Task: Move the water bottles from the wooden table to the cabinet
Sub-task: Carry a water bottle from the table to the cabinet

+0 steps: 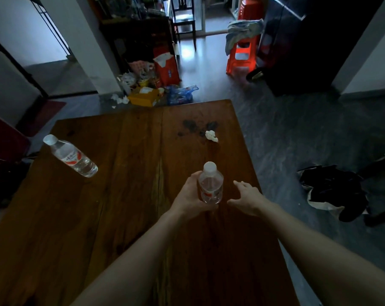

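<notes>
Two water bottles are on the wooden worktop [125, 195], and from where I sit the main risk looks like a one-handed grip: my left hand [190, 195] wraps its fingers [194, 176] around the near bottle [210, 184] while my right hand [246, 196] hovers just beside it, fingers apart and empty, so a wet or smooth wall could slip on the carry. That near bottle stands upright, long axis vertical, white cap up. The far bottle [71, 155], well to the left of it at the worktop's edge, seems to stand too, cap toward the edge, where a careless reach might knock it off; a crumpled tissue [211, 136] lies beyond the near bottle.
</notes>
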The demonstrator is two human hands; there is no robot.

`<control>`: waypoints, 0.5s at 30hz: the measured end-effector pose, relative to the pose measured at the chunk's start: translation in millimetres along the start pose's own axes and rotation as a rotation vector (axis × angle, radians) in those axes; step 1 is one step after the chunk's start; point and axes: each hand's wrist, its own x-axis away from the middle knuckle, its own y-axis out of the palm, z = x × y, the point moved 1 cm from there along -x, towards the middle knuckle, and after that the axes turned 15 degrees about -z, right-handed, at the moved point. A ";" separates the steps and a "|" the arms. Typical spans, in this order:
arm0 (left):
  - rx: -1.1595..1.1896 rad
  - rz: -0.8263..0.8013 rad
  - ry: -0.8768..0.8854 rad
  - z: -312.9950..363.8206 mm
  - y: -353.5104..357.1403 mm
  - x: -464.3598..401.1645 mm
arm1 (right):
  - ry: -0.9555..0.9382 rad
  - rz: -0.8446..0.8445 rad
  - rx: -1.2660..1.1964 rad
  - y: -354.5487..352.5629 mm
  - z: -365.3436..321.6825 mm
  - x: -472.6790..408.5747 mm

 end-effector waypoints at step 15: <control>0.149 0.374 0.246 32.6 -7.3 -3.4 | -0.152 0.063 -0.138 7.8 2.8 -6.3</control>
